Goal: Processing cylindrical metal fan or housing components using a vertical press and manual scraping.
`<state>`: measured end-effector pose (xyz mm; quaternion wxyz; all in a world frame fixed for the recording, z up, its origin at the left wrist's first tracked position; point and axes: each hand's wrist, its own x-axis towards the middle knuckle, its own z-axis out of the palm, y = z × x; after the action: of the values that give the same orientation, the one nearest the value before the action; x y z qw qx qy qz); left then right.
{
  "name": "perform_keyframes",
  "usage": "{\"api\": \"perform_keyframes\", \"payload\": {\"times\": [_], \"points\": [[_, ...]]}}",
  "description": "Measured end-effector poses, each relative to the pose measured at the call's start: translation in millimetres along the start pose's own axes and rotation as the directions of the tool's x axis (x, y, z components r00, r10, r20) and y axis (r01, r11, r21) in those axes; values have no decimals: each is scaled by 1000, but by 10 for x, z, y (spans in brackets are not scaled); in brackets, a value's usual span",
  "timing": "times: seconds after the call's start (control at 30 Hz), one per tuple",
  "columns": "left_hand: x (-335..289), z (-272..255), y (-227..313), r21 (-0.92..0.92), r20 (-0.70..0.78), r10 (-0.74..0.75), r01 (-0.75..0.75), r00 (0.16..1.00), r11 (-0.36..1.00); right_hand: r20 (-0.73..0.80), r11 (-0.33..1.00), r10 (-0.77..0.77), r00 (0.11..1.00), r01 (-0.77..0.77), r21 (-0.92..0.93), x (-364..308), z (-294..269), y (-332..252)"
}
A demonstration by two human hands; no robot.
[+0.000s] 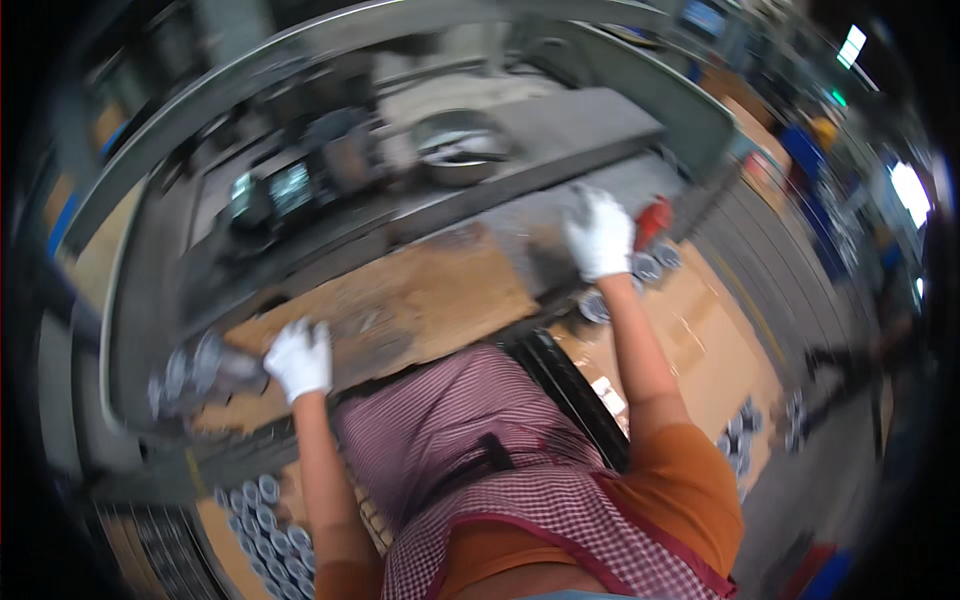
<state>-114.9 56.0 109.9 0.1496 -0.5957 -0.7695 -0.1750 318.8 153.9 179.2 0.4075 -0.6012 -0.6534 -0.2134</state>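
Note:
My left hand (300,360), in a white glove, is over the near left end of a stained cardboard sheet (420,300). Its fingers look slightly apart, and I see nothing held in them. Just left of it stand several grey round metal parts (205,368), blurred. My right hand (600,235), gloved in white too, reaches over the grey metal bed beyond the sheet's right end. Its fingers are stretched forward with no object visible in them. Close to its right lies a red object (653,220) whose kind is unclear. Grey round parts (645,267) sit beside my right wrist.
A round metal pan (460,145) stands on the machine bed ahead, beside a raised grey ledge (590,125). Machine fixtures (290,190) are at the left. Many cylindrical parts (265,530) cover cardboard at the lower left. More cardboard (700,330) with parts lies at the right.

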Motion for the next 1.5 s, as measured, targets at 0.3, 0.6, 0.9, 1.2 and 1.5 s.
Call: {"api": "perform_keyframes", "payload": {"times": [0.3,0.6,0.9,1.2,1.5], "points": [[-107,40,-137,-61,112,-128,135,985,989,135,716,-494,859,314,623,815,607,-1660],[-56,145,-64,-128,21,-132,133,991,983,564,843,-513,647,255,473,1491,1262,-2775],[984,-171,-83,-690,-200,-604,327,772,646,314,667,-608,729,254,701,319,501,-2517],[1636,-203,-532,-343,-499,-414,266,761,901,424,679,-581,694,127,723,-108,119,-2201],[1682,-728,186,112,-533,278,-259,800,959,627,860,-386,677,19,509,663,905,-2567]]}}
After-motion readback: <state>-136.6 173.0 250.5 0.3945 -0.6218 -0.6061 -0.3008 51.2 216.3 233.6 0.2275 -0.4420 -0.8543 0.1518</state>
